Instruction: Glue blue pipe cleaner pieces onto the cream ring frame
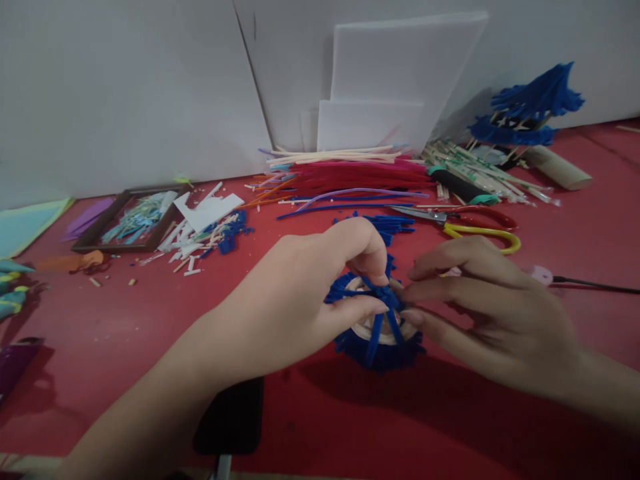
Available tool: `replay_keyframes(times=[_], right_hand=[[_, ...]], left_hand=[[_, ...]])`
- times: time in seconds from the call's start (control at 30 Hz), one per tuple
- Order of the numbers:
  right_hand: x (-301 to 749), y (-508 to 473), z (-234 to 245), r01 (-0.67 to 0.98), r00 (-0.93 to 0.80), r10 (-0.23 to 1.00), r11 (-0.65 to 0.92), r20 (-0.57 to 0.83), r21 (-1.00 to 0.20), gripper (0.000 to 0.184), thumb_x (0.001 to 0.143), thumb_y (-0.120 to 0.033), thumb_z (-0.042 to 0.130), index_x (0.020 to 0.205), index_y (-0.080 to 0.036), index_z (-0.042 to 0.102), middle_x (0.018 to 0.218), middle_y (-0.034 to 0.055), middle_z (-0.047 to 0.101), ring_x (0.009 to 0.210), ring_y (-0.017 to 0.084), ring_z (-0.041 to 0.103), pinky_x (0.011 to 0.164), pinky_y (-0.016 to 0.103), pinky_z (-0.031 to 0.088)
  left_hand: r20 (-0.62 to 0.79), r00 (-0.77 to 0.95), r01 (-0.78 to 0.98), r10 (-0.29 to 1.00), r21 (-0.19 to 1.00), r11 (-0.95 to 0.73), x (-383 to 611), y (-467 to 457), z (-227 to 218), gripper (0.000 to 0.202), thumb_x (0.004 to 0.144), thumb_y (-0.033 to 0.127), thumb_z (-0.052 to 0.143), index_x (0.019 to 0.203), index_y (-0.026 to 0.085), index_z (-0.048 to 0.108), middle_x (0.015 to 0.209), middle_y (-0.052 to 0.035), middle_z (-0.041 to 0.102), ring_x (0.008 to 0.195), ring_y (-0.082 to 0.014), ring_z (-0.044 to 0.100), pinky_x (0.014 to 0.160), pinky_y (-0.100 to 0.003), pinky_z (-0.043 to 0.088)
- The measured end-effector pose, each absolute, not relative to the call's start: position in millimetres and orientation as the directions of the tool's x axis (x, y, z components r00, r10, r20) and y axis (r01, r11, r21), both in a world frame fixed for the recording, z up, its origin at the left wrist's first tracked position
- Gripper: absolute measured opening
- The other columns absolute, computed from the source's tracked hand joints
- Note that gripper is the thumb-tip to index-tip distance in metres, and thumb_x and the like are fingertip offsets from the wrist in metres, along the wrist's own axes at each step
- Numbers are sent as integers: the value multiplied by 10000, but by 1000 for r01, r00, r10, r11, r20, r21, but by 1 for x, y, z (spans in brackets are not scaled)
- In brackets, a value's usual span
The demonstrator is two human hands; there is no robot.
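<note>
In front of me is a round craft piece with a cream ring (367,331), a fringe of blue pipe-cleaner bits (383,357) around it and blue pipe cleaners (374,339) running like spokes to the middle. My left hand (320,287) reaches over it, thumb and forefinger pinched on a blue pipe cleaner at the centre. From the right comes my right hand (480,307), its fingers curled and fingertips close together at the same blue pipe cleaners. Its exact hold is partly hidden. More cut blue pieces (395,227) lie just behind.
Scissors (455,223) lie beyond my right hand, near a pink glue gun tip-like object (540,275) with a black cable. Red pipe cleaners (360,176) are piled along the wall. A blue-roofed model (530,110) stands at back right. Left are a brown frame (83,241) and a black phone (230,420).
</note>
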State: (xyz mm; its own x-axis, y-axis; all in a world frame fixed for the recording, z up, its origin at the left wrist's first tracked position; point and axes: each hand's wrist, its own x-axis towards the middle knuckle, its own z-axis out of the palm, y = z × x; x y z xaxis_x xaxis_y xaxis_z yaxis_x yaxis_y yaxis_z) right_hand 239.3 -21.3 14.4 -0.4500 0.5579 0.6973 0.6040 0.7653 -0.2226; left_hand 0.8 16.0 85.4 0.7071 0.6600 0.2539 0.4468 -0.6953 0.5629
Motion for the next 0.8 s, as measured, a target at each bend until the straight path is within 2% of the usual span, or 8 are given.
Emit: replay_keyframes(times=[0.17,0.4,0.53,0.8], right_hand=[[232,-20,17,583,-417,595,755,687,-300,52,997,-250,632,984,-246,683,932,36,656,877,159,666,726,310,558],[231,-19,16,609,-424,585,749,691,-261,47,985,-224,632,984,-270,640,912,28,653,861,179,666,747,348,563],[230,-20,14,613,-427,583,749,691,-253,65,980,-197,635,991,-260,631,925,34,647,878,180,663,754,346,554],[229,-19,11,604,-424,578,754,697,-257,52,985,-201,634,978,-253,631,928,25,658,880,168,657,766,343,554]], left_hand=[[261,707,456,658,542,-705,1,16,84,224,839,72,795,948,181,633,933,27,768,854,-139,743,651,-231,503],[253,697,430,671,601,-673,3,17,84,256,832,37,800,939,175,612,931,39,753,884,-105,742,752,-197,548],[229,684,419,692,653,-631,4,15,83,285,833,18,791,926,185,580,918,51,753,880,-89,751,763,-174,560],[233,684,443,691,621,-647,5,13,85,279,829,5,779,917,187,586,899,53,752,840,-90,733,725,-176,552]])
